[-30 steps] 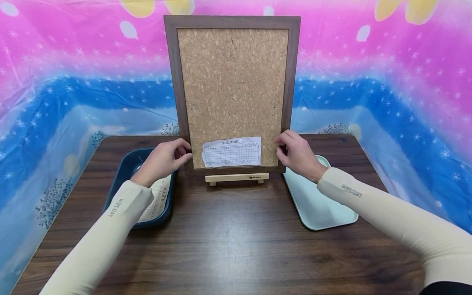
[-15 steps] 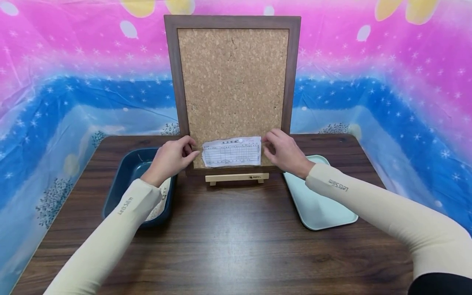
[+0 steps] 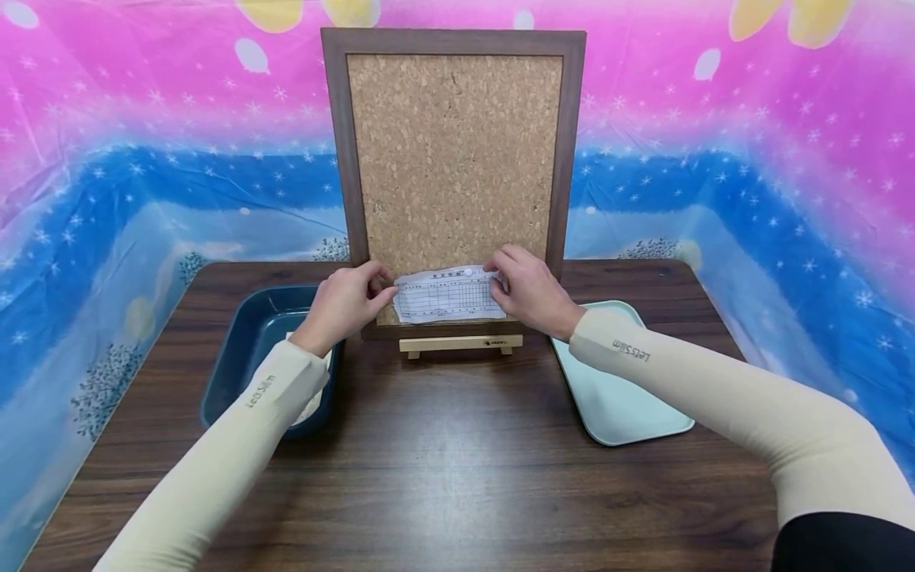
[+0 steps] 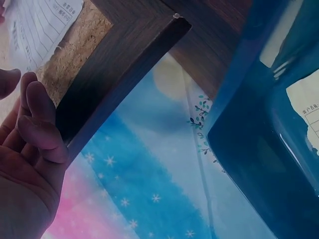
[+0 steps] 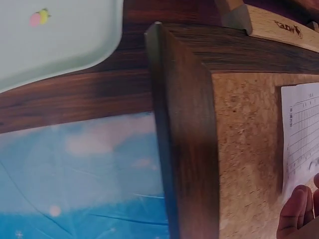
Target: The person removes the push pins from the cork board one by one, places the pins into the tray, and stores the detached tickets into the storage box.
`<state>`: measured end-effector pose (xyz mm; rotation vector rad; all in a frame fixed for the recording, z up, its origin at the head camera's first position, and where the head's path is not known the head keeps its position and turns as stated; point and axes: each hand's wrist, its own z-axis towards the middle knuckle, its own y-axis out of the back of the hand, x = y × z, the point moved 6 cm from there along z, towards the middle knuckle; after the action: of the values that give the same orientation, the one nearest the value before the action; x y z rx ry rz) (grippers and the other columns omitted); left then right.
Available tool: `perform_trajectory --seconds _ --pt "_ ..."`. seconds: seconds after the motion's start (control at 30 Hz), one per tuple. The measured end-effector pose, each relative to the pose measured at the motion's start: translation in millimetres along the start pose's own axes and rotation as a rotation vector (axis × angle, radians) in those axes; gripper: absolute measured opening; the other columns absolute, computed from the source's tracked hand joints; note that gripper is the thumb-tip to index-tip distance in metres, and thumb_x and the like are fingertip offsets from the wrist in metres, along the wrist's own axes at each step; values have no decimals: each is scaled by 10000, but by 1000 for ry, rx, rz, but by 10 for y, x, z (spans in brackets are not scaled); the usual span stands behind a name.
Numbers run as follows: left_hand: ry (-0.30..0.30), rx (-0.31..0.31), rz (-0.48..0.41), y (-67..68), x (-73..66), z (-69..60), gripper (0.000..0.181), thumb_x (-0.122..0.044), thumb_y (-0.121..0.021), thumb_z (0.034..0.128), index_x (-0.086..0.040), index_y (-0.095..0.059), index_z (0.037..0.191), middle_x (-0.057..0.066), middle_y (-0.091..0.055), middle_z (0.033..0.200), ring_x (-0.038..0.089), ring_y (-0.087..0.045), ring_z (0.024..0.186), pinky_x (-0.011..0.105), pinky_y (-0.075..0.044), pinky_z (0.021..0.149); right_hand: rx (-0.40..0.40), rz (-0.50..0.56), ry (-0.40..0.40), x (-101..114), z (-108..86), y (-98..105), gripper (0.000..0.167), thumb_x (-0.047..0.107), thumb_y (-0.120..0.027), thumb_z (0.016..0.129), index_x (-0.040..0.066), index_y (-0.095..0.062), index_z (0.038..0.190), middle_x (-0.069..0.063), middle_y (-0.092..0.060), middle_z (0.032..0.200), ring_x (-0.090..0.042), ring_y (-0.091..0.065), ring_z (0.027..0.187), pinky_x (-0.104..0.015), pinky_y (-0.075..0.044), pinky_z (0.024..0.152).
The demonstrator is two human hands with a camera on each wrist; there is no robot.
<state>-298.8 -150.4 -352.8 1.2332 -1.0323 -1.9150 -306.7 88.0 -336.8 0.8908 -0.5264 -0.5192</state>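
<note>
A white printed form (image 3: pixel 439 295) with a torn left edge hangs low on a framed corkboard (image 3: pixel 457 159). A small round white pin head (image 3: pixel 468 272) shows near its top. My left hand (image 3: pixel 345 306) is bent beside the form's left edge; in the left wrist view a gap separates thumb and fingers, with nothing held. My right hand (image 3: pixel 532 290) covers the form's right edge, thumb and forefinger apart, fingertips just right of the pin head. Its fingers (image 5: pixel 294 209) lie over the paper's edge in the right wrist view; whether they touch it is unclear.
A dark blue tray (image 3: pixel 236 342) with printed paper (image 4: pixel 306 107) inside stands at the left. On the right lies a pale green tray (image 3: pixel 629 397), bearing small pink and yellow pieces (image 5: pixel 40 18). A wooden easel (image 3: pixel 461 344) supports the board on the brown table (image 3: pixel 457 477).
Both hands have moved inward from the board's sides toward the form. The right hand has gone further left and now overlaps the form's right edge. The form has stayed in place.
</note>
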Motion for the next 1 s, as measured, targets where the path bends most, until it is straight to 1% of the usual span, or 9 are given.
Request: perform_trajectory --seconds 0.3,0.47,0.73,0.9,1.0 --pt "5 3 -3 -29 -45 31 153 -226 -656 903 -103 -637 992 23 -607 748 176 -528 594 325 -436 555 -7 -37 31 112 121 -97 153 -8 -633 790 40 -610 933 -45 -576 916 -164 -505 818 -288 -447 689" --pt "-10 -9 -9 -35 -88 39 122 -208 -650 908 -104 -647 971 28 -621 768 176 -537 602 320 -438 557 -12 -33 33 141 163 -130 163 -8 -648 789 32 -606 941 -55 -573 916 -178 -517 826 -302 -453 706" --pt "-21 -21 -12 -36 -98 36 76 -187 -636 913 -111 -647 907 20 -616 777 165 -534 610 315 -434 548 6 -50 -27 162 206 -195 149 6 -641 805 49 -609 944 -46 -569 913 -175 -515 821 -299 -454 703" --pt "-30 -47 -4 -42 -99 31 62 -179 -657 894 -122 -634 880 8 -591 819 161 -531 662 314 -446 589 18 -71 -73 175 229 -228 131 16 -644 819 50 -615 943 -48 -565 906 -181 -516 824 -306 -455 704" --pt "-33 -46 -6 -55 -97 33 58 -174 -654 895 -130 -620 881 5 -585 836 159 -531 683 316 -448 611 29 -85 -100 184 244 -239 120 16 -641 826 49 -618 939 -48 -561 900 -180 -516 822 -303 -456 700"
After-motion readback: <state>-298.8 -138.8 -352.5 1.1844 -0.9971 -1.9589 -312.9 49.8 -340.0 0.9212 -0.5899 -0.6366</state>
